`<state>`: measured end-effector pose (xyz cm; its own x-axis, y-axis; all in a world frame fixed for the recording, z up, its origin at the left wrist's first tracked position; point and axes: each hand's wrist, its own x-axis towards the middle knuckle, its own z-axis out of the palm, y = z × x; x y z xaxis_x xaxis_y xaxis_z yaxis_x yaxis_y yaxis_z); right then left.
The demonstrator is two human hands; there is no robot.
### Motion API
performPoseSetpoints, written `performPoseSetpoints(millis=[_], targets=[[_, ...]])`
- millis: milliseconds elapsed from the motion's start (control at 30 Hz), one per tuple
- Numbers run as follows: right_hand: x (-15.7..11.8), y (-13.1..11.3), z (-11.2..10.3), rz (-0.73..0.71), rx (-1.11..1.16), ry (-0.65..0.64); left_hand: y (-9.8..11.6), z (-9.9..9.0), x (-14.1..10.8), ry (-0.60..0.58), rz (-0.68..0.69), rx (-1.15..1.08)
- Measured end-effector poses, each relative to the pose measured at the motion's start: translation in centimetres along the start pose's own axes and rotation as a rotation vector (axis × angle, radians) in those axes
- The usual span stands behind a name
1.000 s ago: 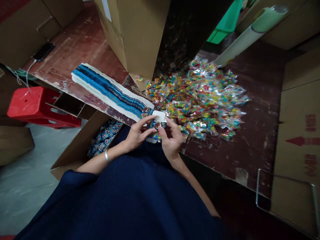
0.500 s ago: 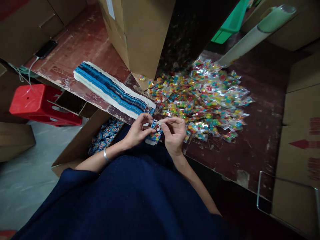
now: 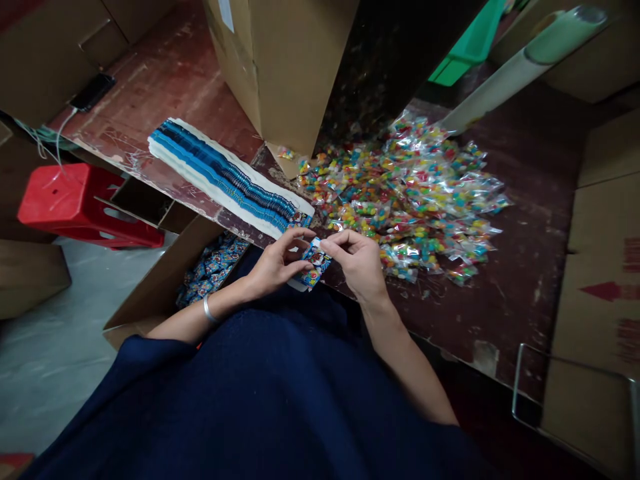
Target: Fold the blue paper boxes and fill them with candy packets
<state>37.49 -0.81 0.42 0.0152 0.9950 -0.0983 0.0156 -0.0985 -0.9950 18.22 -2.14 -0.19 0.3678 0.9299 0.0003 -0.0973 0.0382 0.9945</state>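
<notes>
small blue printed cardboard box (image 3: pixel 316 262) at frame centre, over the dark red wooden table's (image 3: pixel 480 313) near edge, bare tabletop at lower right, pinched between left hand's (image 3: pixel 274 268) thumb and fingers, right hand's (image 3: pixel 361 263) fingertips closed on its upper end, colourful clear candy packets (image 3: pixel 425 193) beyond

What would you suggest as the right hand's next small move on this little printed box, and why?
Probably a gentle press on the upper end of the small printed box: the right hand's fingertips are at that end, and the left hand grips the box's side, which should steady it.
</notes>
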Motion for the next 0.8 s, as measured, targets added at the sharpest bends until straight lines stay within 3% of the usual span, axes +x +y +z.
performPoseSetpoints(millis=[200,400,567,667,800], targets=[[-0.3,0.5,-0.1,-0.063,-0.075,0.003,-0.1,-0.1,-0.2,-0.038,-0.064,0.008],[0.1,1.0,-1.0,0.017,-0.015,-0.069,0.2,0.1,0.1,-0.062,-0.126,-0.040],[-1.9,0.4,-0.3,-0.245,-0.195,0.026,-0.2,0.4,0.0,-0.022,-0.126,-0.090],[-3.8,1.0,-0.4,-0.325,-0.292,-0.017,-0.8,0.1,-0.4,0.034,-0.168,-0.106],[-5.3,2.8,-3.3,-0.384,-0.563,-0.017,-1.7,-1.1,-1.3,0.116,-0.277,-0.138]])
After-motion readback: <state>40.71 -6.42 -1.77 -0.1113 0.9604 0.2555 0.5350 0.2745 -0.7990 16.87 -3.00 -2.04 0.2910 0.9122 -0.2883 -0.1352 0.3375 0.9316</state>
